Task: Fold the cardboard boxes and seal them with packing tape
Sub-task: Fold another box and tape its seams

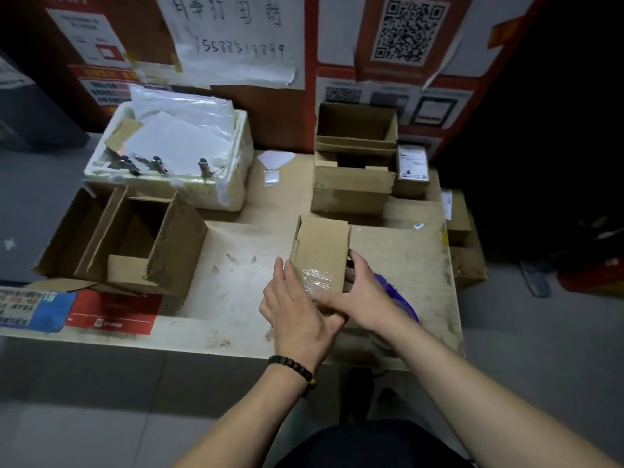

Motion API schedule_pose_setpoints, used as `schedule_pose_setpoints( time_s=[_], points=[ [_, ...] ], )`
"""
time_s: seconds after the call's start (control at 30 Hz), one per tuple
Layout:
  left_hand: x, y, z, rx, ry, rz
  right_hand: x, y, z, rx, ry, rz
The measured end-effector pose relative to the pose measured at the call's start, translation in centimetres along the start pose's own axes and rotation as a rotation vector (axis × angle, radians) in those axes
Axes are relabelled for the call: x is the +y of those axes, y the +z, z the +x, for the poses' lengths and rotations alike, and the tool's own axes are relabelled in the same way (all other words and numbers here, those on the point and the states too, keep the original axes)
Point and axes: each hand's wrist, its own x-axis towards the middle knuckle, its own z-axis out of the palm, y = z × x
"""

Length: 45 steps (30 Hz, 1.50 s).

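One small cardboard box (320, 255) lies near the desk (236, 265) front edge, long axis pointing away from the person, clear tape (317, 278) across its near end, left hand (293, 312) flat-fingered against its left side, right hand (363, 298) curled around its right side.

Single view only, head cam, wide-angle with edge distortion. It looked forward and steeply down from above the near edge of the tabletop (236, 315), facing the poster wall (236, 45). Close range: both forearms entered from the bottom, floor showed at left and right. No second view, so no overlap.
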Motion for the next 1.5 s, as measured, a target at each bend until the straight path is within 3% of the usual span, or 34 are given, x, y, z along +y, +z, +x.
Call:
schedule_pose_setpoints(
  time_s=[0.1,0.43,0.63,0.73,0.77,0.8,0.87,0.93,1.07,1.23,1.37,1.5],
  points=[
    [0.6,0.7,-0.3,-0.007,0.021,0.013,-0.7,-0.5,0.1,0.128,-0.014,-0.155],
    [0.1,1.4,-0.3,0.026,0.113,0.054,0.5,0.3,0.2,0.298,-0.053,-0.1],
    [0.0,1.4,0.3,0.022,0.142,0.075,-0.2,-1.4,1.2,0.134,-0.013,-0.197],
    [0.0,1.4,0.3,0.044,0.136,0.095,0.7,-3.5,0.9,-0.027,-0.015,0.08],
    [-0.2,1.4,0.3,0.053,0.138,0.097,1.5,-4.1,0.7,-0.003,-0.006,0.084],
    [-0.3,1.3,0.3,0.058,0.139,0.095,2.5,-4.9,0.6,0.079,-0.007,-0.009],
    [-0.4,1.3,0.3,0.066,0.143,0.094,4.9,-6.2,0.6,0.274,0.006,-0.43],
    [-0.2,1.4,0.3,0.072,0.143,0.107,7.0,-7.0,0.4,0.307,0.098,-0.698],
    [0.1,1.3,0.5,0.066,0.13,0.156,9.2,-6.9,0.9,0.168,0.288,-0.864],
    [0.5,1.4,0.7,0.07,0.159,0.04,10.3,-7.2,1.1,0.255,0.266,-0.881],
    [0.0,0.6,1.7,-0.082,-0.077,-0.252,9.1,-7.2,0.8,0.192,0.281,-0.813],
    [-0.6,-0.3,3.1,-0.215,-0.388,-0.542,5.4,-6.1,-0.5,0.437,-0.003,-0.374]
  ],
)
